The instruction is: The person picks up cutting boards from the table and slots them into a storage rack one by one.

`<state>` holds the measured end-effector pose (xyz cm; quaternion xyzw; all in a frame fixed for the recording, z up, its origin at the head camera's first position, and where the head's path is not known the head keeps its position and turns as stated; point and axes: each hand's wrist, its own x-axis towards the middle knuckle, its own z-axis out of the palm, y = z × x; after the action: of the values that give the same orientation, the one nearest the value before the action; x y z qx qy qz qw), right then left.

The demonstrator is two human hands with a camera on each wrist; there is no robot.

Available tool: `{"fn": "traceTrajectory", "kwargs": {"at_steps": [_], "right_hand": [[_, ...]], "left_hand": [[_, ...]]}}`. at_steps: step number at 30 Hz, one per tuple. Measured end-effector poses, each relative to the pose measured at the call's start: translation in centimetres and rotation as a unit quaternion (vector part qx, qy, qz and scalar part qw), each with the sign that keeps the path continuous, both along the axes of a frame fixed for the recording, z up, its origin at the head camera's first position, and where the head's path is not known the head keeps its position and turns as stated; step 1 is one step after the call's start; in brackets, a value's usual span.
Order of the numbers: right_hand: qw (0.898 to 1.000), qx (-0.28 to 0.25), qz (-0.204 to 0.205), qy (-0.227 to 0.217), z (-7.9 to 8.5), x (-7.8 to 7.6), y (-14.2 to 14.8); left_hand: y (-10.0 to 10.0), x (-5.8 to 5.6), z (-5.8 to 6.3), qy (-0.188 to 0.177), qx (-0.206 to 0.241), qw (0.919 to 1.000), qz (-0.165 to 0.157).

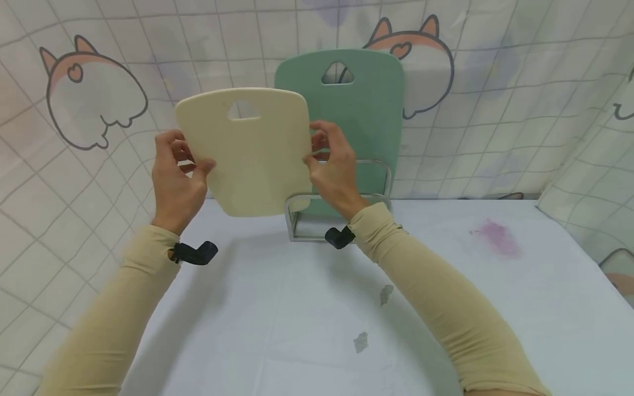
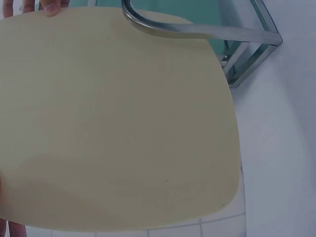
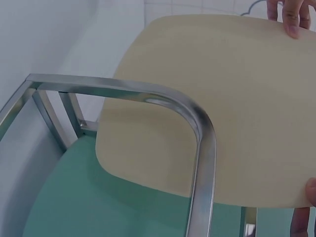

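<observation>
A cream cutting board (image 1: 257, 154) with a handle slot near its top is held upright by both hands. My left hand (image 1: 179, 179) pinches its left edge, thumb on the near face and fingers behind. On the right edge, my right hand (image 1: 335, 165) grips it the same way. The board's lower right corner is behind the front bar of a metal rack (image 1: 303, 196), its left part outside the rack. Standing in the rack behind it is a larger green cutting board (image 1: 366, 104). In the right wrist view, the rack's bent bar (image 3: 202, 133) crosses before the cream board (image 3: 256, 108).
The rack stands on a white-covered table (image 1: 277, 308) near its back edge. A grid-patterned curtain (image 1: 485, 110) with cartoon animals hangs behind and at the sides. Two grey patches and a pink stain (image 1: 497, 237) mark the cover. Part of a wire-like object (image 1: 616, 256) shows at the far right.
</observation>
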<state>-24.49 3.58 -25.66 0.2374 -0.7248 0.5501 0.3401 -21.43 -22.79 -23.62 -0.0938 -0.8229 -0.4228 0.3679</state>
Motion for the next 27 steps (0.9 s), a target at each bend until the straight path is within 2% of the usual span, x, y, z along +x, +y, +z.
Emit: {"fn": "traceTrajectory", "kwargs": {"at_steps": [13, 27], "right_hand": [[1.0, 0.001, -0.004, 0.0, -0.2, 0.1, 0.6], [1.0, 0.007, -0.008, -0.001, -0.3, 0.3, 1.4]], "left_hand": [[0.5, 0.0, -0.2, 0.008, -0.022, 0.9997, -0.004], [1.3, -0.2, -0.3, 0.004, -0.021, 0.9998, -0.007]]}}
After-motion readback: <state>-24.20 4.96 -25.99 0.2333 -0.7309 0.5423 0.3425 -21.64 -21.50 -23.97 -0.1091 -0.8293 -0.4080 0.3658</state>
